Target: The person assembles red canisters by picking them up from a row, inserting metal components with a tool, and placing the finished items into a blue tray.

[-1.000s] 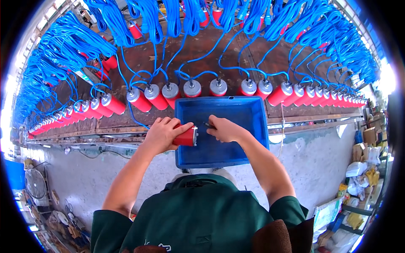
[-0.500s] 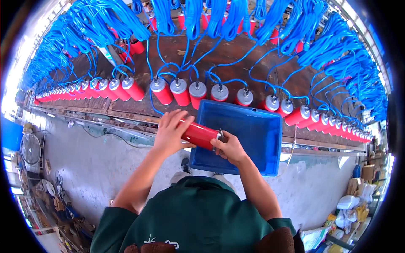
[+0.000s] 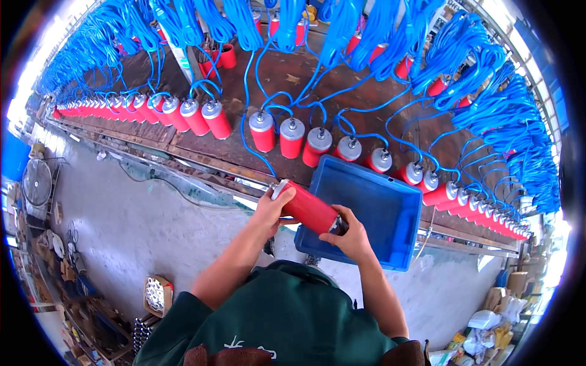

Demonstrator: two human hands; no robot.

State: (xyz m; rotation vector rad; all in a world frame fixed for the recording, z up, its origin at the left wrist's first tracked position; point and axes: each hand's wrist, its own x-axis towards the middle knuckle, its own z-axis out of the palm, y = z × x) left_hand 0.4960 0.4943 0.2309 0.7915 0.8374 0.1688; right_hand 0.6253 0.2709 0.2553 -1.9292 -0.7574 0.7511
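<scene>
A red cylinder with a silver cap slants in front of me, partly over the near left side of a blue plastic crate. My left hand is closed around its upper left, capped end. At the lower right end, my right hand grips the cylinder near a dark fitting, which its fingers partly hide. A thin blue cable comes down over the bench edge toward the cap; whether it joins the cylinder I cannot tell.
Behind the crate, a brown bench carries a long row of silver-capped red cylinders. Bundled blue cables hang above. A cardboard box of pale rings sits at lower left, and bags lie at lower right.
My left hand has shifted from the cylinder's side to its capped end, uncovering the silver cap. The cylinder slants more steeply. The whole view has turned slightly.
</scene>
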